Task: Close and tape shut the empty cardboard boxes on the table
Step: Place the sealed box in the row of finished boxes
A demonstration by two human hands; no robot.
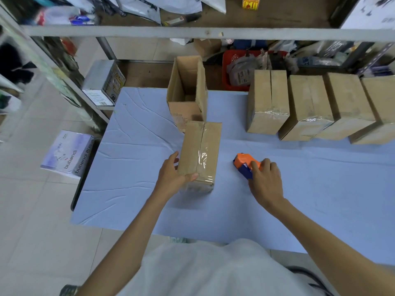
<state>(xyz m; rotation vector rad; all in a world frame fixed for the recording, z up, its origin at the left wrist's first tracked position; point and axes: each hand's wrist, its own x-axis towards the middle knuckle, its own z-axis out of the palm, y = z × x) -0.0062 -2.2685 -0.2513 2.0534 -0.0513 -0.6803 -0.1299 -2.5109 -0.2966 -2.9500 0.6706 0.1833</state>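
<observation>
The taped box point(199, 154) sits mid-counter point(139, 167), its long axis running from your near edge toward the far edge, with clear tape along the top seam. Your left hand point(173, 174) grips its near left corner, thumb over the top and fingers down the side. The open box point(188, 90) stands just beyond its far end, not yet closed. It lies straight ahead of your left hand, which is the nearer one. Right of the taped box and apart from it, your right hand point(266, 180) curls over the tape dispenser point(244, 162) on the counter. Sealed boxes point(310, 103) line the far right edge. Shelving point(192, 30) and a red basket point(227, 67) stand behind.
</observation>
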